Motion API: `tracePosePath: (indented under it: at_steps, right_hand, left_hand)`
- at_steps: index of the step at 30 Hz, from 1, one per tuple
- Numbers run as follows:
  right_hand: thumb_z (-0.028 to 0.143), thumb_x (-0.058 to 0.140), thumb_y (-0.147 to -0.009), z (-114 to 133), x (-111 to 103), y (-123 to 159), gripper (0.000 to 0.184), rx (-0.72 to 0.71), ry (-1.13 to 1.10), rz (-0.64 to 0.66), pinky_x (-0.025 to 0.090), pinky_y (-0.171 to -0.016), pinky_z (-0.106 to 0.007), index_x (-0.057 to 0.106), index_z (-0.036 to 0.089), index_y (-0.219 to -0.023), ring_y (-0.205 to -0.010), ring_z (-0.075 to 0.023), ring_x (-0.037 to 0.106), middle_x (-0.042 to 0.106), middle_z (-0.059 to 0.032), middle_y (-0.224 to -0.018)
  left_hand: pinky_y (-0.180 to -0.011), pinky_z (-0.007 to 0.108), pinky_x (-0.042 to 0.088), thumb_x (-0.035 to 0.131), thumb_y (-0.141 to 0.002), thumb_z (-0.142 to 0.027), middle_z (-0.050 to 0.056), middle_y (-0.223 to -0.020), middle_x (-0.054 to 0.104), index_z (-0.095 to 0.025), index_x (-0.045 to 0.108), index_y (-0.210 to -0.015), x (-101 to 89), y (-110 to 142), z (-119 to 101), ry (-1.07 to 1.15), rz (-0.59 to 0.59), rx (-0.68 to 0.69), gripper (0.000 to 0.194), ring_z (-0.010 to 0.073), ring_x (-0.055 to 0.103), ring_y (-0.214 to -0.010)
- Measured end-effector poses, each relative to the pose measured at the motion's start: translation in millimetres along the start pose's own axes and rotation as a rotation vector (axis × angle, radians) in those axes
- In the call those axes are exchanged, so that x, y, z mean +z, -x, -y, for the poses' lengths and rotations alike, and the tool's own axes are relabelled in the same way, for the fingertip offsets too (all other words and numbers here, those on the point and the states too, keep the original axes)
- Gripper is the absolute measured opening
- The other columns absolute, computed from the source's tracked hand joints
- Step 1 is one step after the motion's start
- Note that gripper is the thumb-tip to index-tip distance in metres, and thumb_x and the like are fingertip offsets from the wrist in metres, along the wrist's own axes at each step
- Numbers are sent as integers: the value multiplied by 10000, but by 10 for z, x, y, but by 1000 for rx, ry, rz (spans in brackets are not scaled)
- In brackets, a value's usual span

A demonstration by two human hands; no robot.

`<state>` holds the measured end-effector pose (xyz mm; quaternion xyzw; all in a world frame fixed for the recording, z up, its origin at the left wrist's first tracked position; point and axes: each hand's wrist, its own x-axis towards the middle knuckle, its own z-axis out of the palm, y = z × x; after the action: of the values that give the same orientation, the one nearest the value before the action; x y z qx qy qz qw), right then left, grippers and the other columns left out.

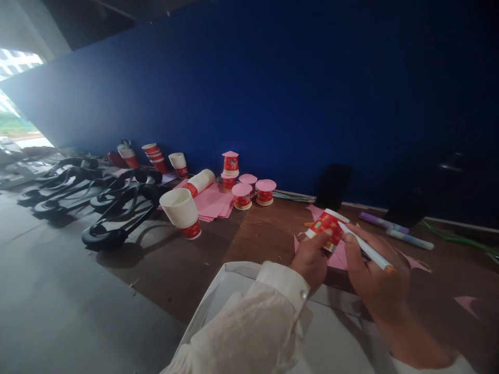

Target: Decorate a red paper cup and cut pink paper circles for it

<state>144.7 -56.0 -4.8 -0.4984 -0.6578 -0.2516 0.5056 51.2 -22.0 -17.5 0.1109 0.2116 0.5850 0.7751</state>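
My left hand is wrapped round a red paper cup with a white rim, holding it tilted on its side above the brown table. My right hand is closed on a white pen with an orange end, its tip against the cup's side. Pink paper scraps lie under both hands. A white sleeve covers my left forearm.
A stack of cups stands at left, with several pink-capped cups and pink sheets behind. Black curved frames crowd the far left. Purple and white markers lie at right. A white box sits near me. Blue wall behind.
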Motion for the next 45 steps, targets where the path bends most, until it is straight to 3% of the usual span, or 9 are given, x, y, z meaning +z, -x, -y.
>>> tracePosePath:
  at_steps: [13, 21, 30, 45]
  right_hand:
    - [245, 605, -987, -22, 18, 36, 223, 5, 20, 17, 565, -845, -404, 754, 137, -1114, -913, -295, 767, 806, -136, -1042]
    - [277, 574, -1004, -16, 2, 39, 263, 29, 3, 58, 554, -861, -410, 761, 127, -1113, -913, -294, 763, 803, -144, -1031]
    - [324, 567, -1001, -7, 6, 49, 282, 65, 28, 60, 553, -828, -417, 768, 144, -1085, -879, -299, 761, 808, -131, -998]
    - [339, 565, -998, -8, 22, 64, 278, 94, -6, 93, 561, -843, -421, 761, 160, -1081, -896, -289, 757, 808, -118, -996]
  left_hand:
    - [-968, 331, 491, 927, -522, -213, 44, -930, 754, -194, 689, -904, -25, -31, 5, 24, -11, 1, 450, 223, 714, -1001]
    - [-995, 345, 485, 948, -496, -261, 57, -930, 748, -185, 697, -908, -35, -33, 7, -2, -15, 2, 488, 262, 700, -1085]
    - [-939, 324, 491, 934, -526, -239, 38, -911, 735, -189, 685, -897, -41, -35, 0, 5, -22, 1, 450, 206, 697, -952]
    - [-967, 334, 497, 933, -524, -248, 39, -891, 738, -189, 698, -885, -41, -39, -1, 0, -31, -2, 435, 244, 706, -1033]
